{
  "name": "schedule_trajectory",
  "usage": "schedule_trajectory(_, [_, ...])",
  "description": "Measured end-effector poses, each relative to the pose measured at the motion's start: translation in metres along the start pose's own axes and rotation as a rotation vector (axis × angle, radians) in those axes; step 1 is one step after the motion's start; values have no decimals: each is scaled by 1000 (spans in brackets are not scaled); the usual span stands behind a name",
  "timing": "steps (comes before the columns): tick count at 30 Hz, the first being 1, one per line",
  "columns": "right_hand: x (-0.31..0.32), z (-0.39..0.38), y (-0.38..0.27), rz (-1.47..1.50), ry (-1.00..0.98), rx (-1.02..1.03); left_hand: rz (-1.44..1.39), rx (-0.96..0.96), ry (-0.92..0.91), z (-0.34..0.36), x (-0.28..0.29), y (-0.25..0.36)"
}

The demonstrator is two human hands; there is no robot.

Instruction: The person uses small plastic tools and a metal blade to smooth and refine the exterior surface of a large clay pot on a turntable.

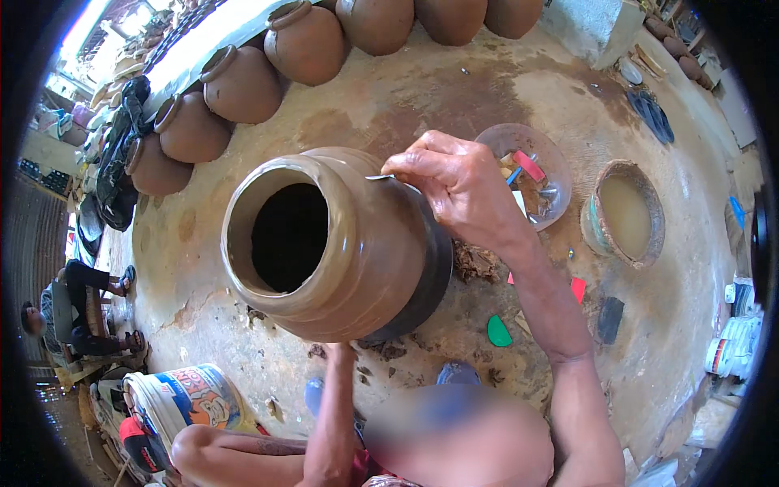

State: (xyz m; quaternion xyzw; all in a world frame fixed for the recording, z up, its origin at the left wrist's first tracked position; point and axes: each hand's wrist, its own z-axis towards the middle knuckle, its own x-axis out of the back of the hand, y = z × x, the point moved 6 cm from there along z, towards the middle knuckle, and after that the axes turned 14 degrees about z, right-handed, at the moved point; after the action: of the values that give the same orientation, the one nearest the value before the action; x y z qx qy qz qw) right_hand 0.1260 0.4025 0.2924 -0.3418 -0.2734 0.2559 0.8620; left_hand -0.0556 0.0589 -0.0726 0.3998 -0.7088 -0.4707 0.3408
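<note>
A wet brown clay pot point(381, 252) with a wide round mouth stands in front of me, resting on a dark round base point(434, 276). My right hand point(454, 178) is closed, pinching a thin flat scraper point(380, 177) between thumb and fingers. The scraper's edge touches the pot's shoulder near the neck. My left forearm reaches up to the pot's near side; only the wrist end of my left hand point(339, 352) shows, and the pot hides its fingers. The inside of the pot is dark.
Right of the pot are a clear tub point(560, 203) of small tools and a bucket point(592, 223) of murky water. A green half-round piece point(499, 331) lies nearby. Several clay pots point(304, 45) line the back. A paint bucket point(191, 398) stands left; a person point(77, 312) sits beyond.
</note>
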Motion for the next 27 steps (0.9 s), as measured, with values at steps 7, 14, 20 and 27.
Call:
schedule_trajectory(7, [-4, -16, -2, 0, -23, -18, -92, 776, -342, -118, -74, 9])
schedule_trajectory(14, [-11, -19, -15, -15, -28, -46, -22, 80, -277, -1, -22, 44])
schedule_trajectory(20, [-11, -29, -23, -32, -13, -104, -41, 698, -375, -133, -88, 2])
schedule_trajectory(27, [-13, -27, -32, -73, 30, -48, -30, 260, -105, -3, 7, 26])
